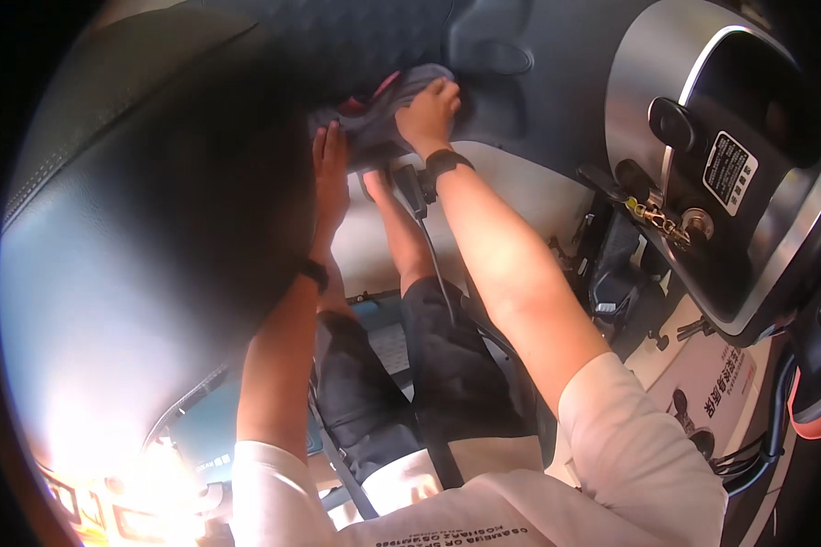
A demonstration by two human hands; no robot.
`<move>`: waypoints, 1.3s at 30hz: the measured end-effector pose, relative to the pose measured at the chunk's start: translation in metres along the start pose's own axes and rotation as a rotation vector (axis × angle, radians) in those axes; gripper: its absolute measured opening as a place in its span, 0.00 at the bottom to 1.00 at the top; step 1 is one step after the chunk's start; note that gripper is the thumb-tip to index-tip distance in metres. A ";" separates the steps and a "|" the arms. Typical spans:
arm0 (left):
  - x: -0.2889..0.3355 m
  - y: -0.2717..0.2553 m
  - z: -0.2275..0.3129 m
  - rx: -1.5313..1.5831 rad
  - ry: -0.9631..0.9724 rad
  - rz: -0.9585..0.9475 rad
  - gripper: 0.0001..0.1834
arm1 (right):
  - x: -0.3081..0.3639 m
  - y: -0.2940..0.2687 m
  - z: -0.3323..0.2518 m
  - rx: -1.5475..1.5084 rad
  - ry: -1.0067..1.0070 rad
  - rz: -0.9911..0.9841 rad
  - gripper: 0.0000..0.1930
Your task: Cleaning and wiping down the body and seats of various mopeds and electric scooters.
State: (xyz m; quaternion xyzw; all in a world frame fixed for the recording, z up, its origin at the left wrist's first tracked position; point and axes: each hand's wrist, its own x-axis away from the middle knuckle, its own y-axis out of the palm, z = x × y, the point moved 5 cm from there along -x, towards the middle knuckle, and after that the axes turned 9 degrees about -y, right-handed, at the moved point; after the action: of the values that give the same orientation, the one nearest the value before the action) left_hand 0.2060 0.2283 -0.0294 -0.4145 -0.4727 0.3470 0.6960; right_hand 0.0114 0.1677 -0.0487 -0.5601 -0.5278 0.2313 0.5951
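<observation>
A dark grey cloth [360, 137] with a pinkish-red strip lies bunched on the dark surface at the far side. My right hand [429, 111] has its fingers curled down onto the cloth's right part. My left hand [330, 173] is beside the cloth's left end, fingers stretched out and their tips touching it. Its thumb is hidden, and the big dark padded seat [164, 210] covers part of that side. Black bands circle both wrists, and a small black box [414, 189] with a cable is by the right one.
On the right, a silver-and-black vehicle panel [730, 155] carries a key with a gold chain [652, 217]. Black cables [771, 438] hang below it, near a white printed panel [711, 387]. My legs in black shorts [465, 374] are between my arms. Strong glare fills the lower left.
</observation>
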 end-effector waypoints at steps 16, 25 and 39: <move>0.010 0.016 -0.040 0.073 -0.088 0.094 0.41 | -0.031 0.001 -0.022 -0.227 -0.050 -0.155 0.21; 0.016 0.006 0.018 0.265 0.038 -0.008 0.38 | 0.002 0.007 0.050 -0.101 0.231 -0.087 0.20; -0.003 0.001 0.026 -0.205 -0.015 -0.266 0.38 | 0.018 0.010 0.082 -0.151 0.173 0.155 0.22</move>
State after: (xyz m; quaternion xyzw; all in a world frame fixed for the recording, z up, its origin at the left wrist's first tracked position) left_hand 0.1802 0.2323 -0.0264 -0.4144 -0.5613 0.2046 0.6865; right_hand -0.0520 0.2207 -0.0659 -0.6601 -0.4456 0.1873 0.5749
